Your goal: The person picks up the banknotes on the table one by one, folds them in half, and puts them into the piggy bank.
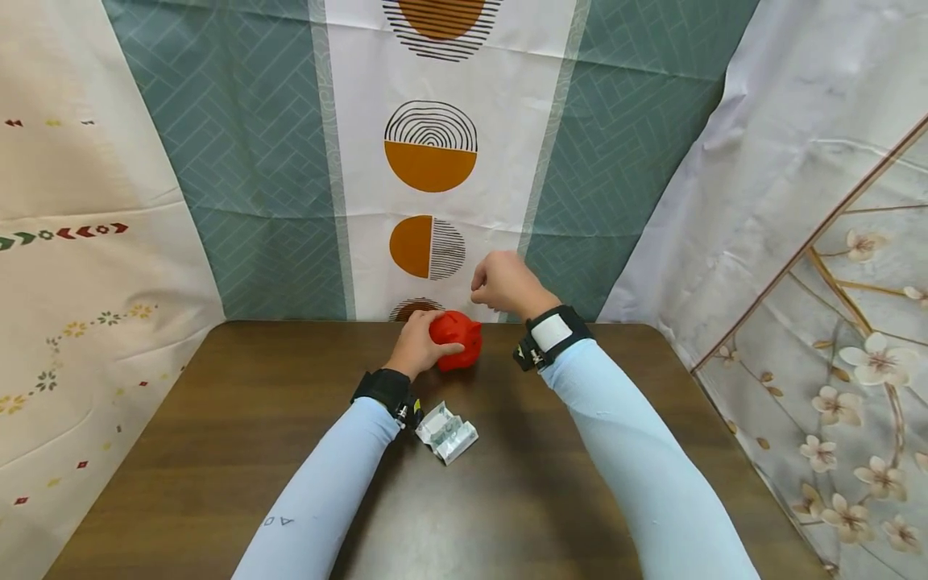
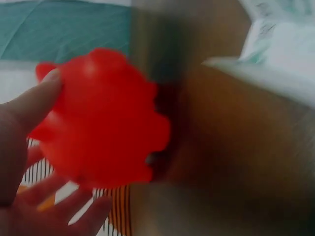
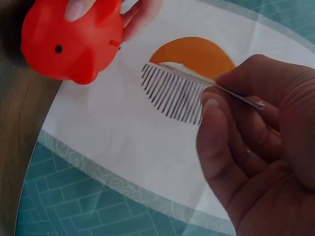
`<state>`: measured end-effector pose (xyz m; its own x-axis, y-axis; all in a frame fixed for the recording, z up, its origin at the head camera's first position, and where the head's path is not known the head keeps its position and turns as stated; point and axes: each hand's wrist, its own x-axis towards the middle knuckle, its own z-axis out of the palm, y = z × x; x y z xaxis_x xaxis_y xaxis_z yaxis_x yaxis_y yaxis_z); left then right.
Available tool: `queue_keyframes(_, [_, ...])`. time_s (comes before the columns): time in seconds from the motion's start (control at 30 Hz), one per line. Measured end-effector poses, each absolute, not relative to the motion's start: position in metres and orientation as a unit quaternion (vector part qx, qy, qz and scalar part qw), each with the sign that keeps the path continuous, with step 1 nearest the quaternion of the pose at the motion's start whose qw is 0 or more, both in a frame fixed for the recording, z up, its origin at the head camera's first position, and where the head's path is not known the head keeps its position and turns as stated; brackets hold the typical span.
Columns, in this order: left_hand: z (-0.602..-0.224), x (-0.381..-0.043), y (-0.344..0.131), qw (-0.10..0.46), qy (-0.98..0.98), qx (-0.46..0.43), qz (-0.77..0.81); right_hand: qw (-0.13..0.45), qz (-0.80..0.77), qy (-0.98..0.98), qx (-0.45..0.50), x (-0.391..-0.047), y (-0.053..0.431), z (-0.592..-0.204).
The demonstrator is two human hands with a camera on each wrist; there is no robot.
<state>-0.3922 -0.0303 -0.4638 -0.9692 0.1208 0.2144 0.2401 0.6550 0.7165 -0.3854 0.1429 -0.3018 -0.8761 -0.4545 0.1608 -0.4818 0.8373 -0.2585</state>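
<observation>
A red piggy bank (image 1: 462,334) is by the table's far edge, its feet toward the wood in the left wrist view. My left hand (image 1: 423,345) holds it from the left, thumb on the near side and fingers spread behind. In the right wrist view, my right hand (image 3: 256,123) pinches a thin, flat, pale slip (image 3: 199,78), seen nearly edge-on, between thumb and fingers. This hand is raised to the right of the bank and apart from it. A creased piece of white-and-green printed paper (image 1: 445,433) lies on the table near my left wrist.
The brown wooden table (image 1: 290,451) ends just behind the piggy bank. A patterned curtain (image 1: 428,177) hangs there, with more printed cloth along the left and right sides. My right forearm reaches over the table's right half.
</observation>
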Motion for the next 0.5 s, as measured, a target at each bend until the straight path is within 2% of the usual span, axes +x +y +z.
queue_keyframes(0.1, [-0.457, -0.399, -0.040, 0.024, -0.909, -0.120, -0.399, 0.018, 0.143, -0.964, 0.226, -0.389, 0.137, -0.303])
queue_keyframes(0.23, [-0.447, -0.406, -0.048, -0.029, -0.906, -0.140, -0.397, 0.012, 0.144, -0.967, 0.211, -0.392, 0.130, -0.305])
queue_keyframes(0.37, [-0.442, -0.409, -0.052, -0.055, -0.904, -0.158, -0.395, 0.013, 0.155, -0.970, 0.187, -0.396, 0.121, -0.310])
queue_keyframes(0.5, [-0.443, -0.410, -0.052, -0.056, -0.904, -0.164, -0.392, 0.016, 0.174, -0.972, 0.159, -0.400, 0.114, -0.319])
